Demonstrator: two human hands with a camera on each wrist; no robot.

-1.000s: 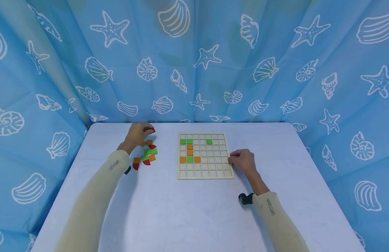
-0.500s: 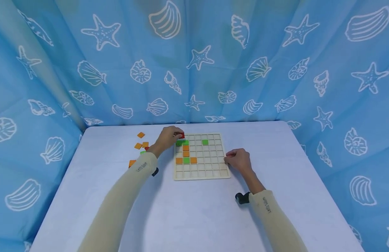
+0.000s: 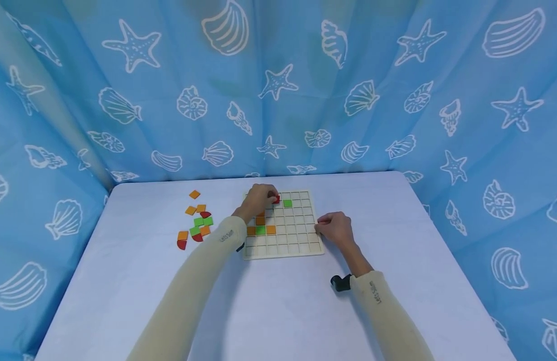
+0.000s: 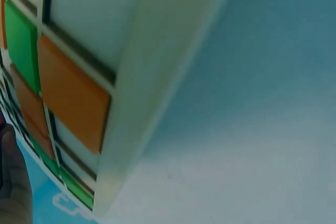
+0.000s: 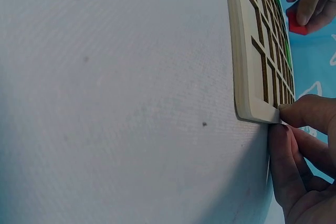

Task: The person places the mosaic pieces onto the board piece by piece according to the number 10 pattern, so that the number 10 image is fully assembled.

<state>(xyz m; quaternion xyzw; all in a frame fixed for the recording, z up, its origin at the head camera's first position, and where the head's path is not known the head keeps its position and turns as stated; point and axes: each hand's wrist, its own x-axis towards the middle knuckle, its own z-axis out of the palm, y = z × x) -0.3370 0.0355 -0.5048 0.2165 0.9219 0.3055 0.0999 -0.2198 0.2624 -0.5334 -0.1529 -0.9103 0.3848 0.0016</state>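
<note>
My left hand [image 3: 258, 197] reaches over the upper part of a pale wooden grid board [image 3: 296, 235], pinching a small red tile [image 3: 276, 200] between thumb and fingers. The right wrist view shows that red tile [image 5: 297, 23] held just above the far side of the board. A green tile [image 3: 288, 203] sits in a cell right beside it. Lower left on the board are orange tiles [image 3: 271, 229] and a green one [image 3: 260, 230]; my left hand and wrist hide other cells. My right hand [image 3: 336, 228] pinches the board's right edge, thumb on top of the rim [image 5: 257, 113].
Loose tiles lie on the white-covered table [image 3: 278, 306] left of the board: orange squares [image 3: 194, 194], green squares [image 3: 208, 220] and red quarter-rounds [image 3: 181, 245]. A blue shell-patterned curtain [image 3: 278, 125] surrounds the table's back and sides.
My left hand has carried the red tile rightward from beside the loose tiles to over the board's upper rows. My right hand stays at the board's edge; the head view has shifted slightly.
</note>
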